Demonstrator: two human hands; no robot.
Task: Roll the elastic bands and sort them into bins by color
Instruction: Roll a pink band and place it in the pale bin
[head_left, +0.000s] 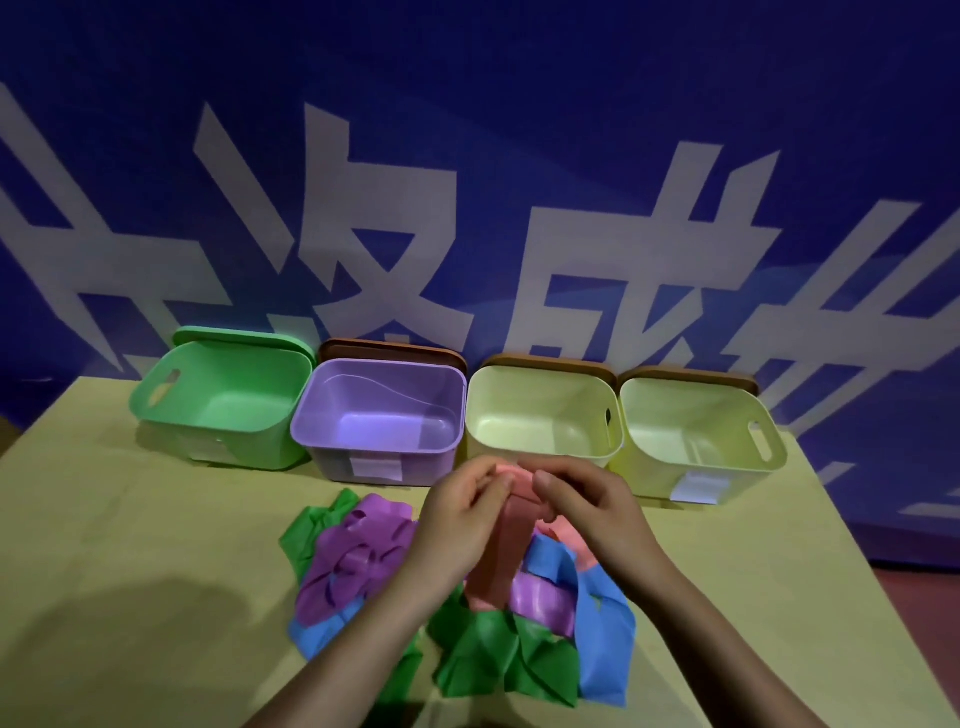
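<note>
Elastic bands (447, 597) lie in a loose heap of green, purple, blue and red strips on the yellowish surface (130, 545), just in front of the purple bin (322, 441). One red band (506, 545) is lifted off the heap, its upper end rolled between both hands and its free end hanging down onto the pile. The left hand (462, 512) pinches the left side of that rolled end, its grip pressed onto the band with thumb and fingertips; the right hand (582, 499) pinches the right side the same way, fingers curled over the top. Four bins stand in a row behind the heap: a green bin (156, 410) left of the purple bin, then two pale yellow bins (613, 410) to its right. A blue banner (519, 104) with large white characters rises behind the purple bin.
</note>
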